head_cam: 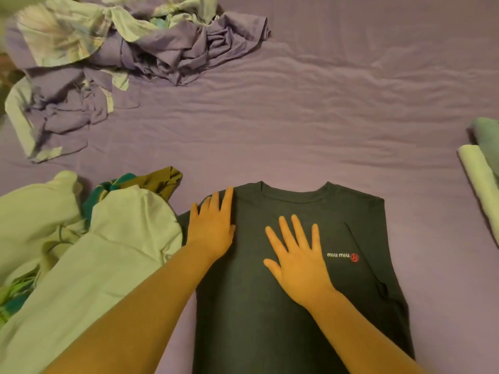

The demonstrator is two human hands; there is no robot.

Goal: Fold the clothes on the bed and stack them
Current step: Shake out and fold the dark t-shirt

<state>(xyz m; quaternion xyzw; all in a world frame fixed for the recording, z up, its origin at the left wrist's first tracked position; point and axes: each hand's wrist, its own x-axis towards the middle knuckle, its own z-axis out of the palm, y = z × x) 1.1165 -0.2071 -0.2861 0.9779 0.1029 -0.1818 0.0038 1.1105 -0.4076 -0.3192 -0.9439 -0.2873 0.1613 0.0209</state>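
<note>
Dark T-shirt (310,306) flat on purple bed sheet (324,117), near centre, right sleeve folded in. Left hand (212,228) flat on left shoulder, fingers straight, together. Right hand (297,260) flat on chest, fingers spread wide. Unfolded clothes pile (81,238) near left; crumpled bedding (108,63) far left; folded stack (483,168) right edge.

A purple bedsheet (337,109) fills the view, wrinkled in long ripples from 12 to 2 o'clock. At 10 to 11 o'clock a crumpled heap of cloth (140,49) lies on it, the same purple with a pale flowered reverse; whether bedding or garment is unclear. At the 10 o'clock edge runs a dim brownish strip (4,68), too blurred to identify
</note>
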